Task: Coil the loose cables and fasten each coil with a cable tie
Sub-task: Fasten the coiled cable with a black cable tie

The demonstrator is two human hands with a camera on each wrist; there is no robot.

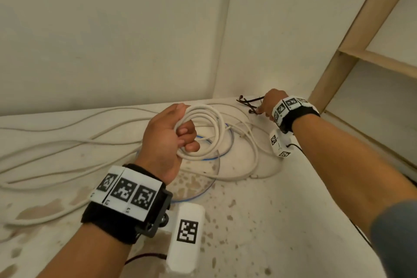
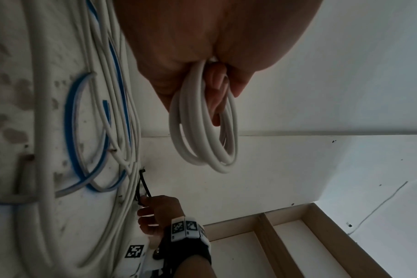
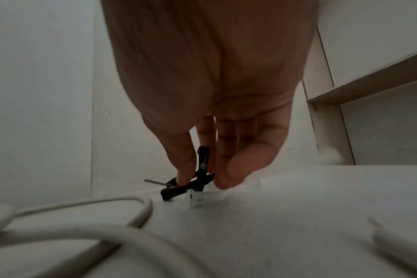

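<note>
My left hand (image 1: 168, 135) holds a coil of white cable (image 1: 204, 133) above the bench (image 1: 248, 221), the fingers (image 1: 188, 136) curled through the loops and clenched round them; the left wrist view shows several turns hanging below the palm. My right hand (image 1: 269, 104) is at the far corner of the bench, thumb and fingers (image 3: 229, 169) pinching black cable ties (image 3: 191, 180) that lie against the surface. Loose white cable (image 1: 67, 140) runs across the bench to the left, and a blue cable (image 2: 83, 131) loops among the white strands beneath the coil. A wooden shelf frame (image 1: 352, 38) stands to the right.
</note>
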